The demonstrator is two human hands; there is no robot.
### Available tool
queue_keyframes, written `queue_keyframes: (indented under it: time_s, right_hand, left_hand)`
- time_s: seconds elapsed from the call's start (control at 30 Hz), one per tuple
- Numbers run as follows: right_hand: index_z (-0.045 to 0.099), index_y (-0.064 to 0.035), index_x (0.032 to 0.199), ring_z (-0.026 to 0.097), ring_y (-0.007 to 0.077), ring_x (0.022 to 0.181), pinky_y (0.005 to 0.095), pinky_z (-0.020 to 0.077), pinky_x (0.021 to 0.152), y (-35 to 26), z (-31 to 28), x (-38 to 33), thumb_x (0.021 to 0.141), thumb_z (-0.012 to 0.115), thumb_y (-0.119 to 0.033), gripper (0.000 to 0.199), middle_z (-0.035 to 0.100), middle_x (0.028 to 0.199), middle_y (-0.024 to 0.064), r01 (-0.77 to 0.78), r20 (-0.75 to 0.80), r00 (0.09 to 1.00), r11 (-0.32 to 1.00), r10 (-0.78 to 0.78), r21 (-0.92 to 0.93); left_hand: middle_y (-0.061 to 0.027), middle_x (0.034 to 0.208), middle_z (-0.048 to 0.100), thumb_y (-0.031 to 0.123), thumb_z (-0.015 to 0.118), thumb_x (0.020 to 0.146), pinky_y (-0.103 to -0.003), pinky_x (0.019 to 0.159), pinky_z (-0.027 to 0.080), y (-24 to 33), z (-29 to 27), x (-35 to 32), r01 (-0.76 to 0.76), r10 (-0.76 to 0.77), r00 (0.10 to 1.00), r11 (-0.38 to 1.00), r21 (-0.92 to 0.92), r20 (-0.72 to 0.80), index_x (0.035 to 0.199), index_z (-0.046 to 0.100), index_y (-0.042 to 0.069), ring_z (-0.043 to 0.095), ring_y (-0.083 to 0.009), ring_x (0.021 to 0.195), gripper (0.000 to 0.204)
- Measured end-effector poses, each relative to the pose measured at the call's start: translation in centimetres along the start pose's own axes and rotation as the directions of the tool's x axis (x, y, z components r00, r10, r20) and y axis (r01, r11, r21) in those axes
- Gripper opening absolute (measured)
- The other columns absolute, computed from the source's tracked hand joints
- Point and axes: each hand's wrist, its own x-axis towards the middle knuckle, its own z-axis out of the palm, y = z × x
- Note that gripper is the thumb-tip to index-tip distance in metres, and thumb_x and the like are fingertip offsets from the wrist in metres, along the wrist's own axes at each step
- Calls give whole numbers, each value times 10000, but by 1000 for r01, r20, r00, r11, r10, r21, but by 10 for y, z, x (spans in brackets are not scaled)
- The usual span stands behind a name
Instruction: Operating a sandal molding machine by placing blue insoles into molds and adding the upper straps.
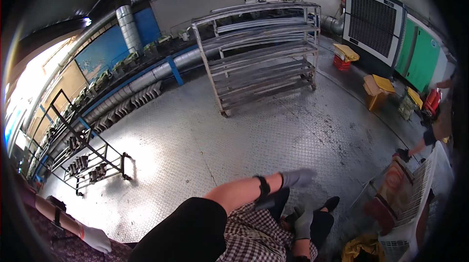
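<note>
My left hand (297, 178), in a grey glove with a black strap around the wrist, stretches out to the right over the floor. Its fingers look extended and a little blurred, and I see nothing in them. Closer to my body, my right hand (304, 224), also in a grey glove, is lowered beside my checked clothing (254, 237). It looks closed against a small dark thing (290, 221) that I cannot make out. Just beyond it shows a black shoe (331, 204).
A tall metal rack trolley (264, 47) stands ahead. Left is a low black cart (100, 157) with dark metal parts. A person's white-gloved hand (96, 239) is near left; another person's dark-gloved hand (403, 154) reaches by a white plastic chair (420, 198) at right.
</note>
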Motion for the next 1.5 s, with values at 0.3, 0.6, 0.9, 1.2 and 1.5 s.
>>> queue_keyframes:
  time_s: [0.3, 0.6, 0.9, 1.2, 1.5]
  right_hand:
    - [556, -74, 1237, 620, 173, 971, 332, 520, 854, -15, 3, -10, 1017, 514, -145, 234, 626, 1096, 48, 410, 104, 906, 912, -409, 20]
    - [562, -65, 1059, 610, 185, 893, 335, 533, 792, -2, 2, -3, 986, 501, -56, 96, 610, 1003, 67, 430, 172, 889, 903, -425, 12]
    - [629, -63, 1101, 614, 226, 934, 381, 517, 856, 60, -97, 52, 1025, 411, -371, 385, 641, 1012, 72, 246, 114, 955, 946, -274, 213]
    - [624, -103, 1059, 601, 127, 837, 254, 493, 727, 1, -23, 8, 1001, 530, -149, 120, 623, 963, 15, 399, 41, 897, 848, -439, 349]
    - [705, -97, 1067, 526, 382, 1183, 459, 428, 1003, -10, 15, -13, 731, 683, -195, 351, 598, 1234, 156, 286, 40, 957, 958, -286, 22]
  left_hand:
    - [-75, 1116, 690, 442, 528, 988, -370, 843, 513, 104, 85, -40, 282, -465, 874, 247, -927, 142, 1201, 653, 70, 640, -193, 992, 447]
    - [-160, 1215, 675, 387, 556, 973, -366, 978, 468, 105, 137, -37, 240, -555, 826, 188, -953, 98, 1258, 631, 29, 621, -253, 1141, 463]
    - [-145, 1158, 684, 407, 669, 905, -365, 959, 480, 141, 94, -61, 304, -522, 839, 219, -927, 152, 1200, 648, 21, 626, -225, 1118, 486]
    - [-242, 1046, 701, 498, 595, 931, -416, 847, 526, 172, 27, -91, 264, -241, 963, 749, -607, 123, 1126, 672, -1, 700, -325, 974, 540]
    - [-177, 951, 724, 382, 614, 958, -381, 736, 540, 104, 63, -79, 437, -304, 897, 716, -545, 320, 1125, 668, -16, 695, -224, 818, 435]
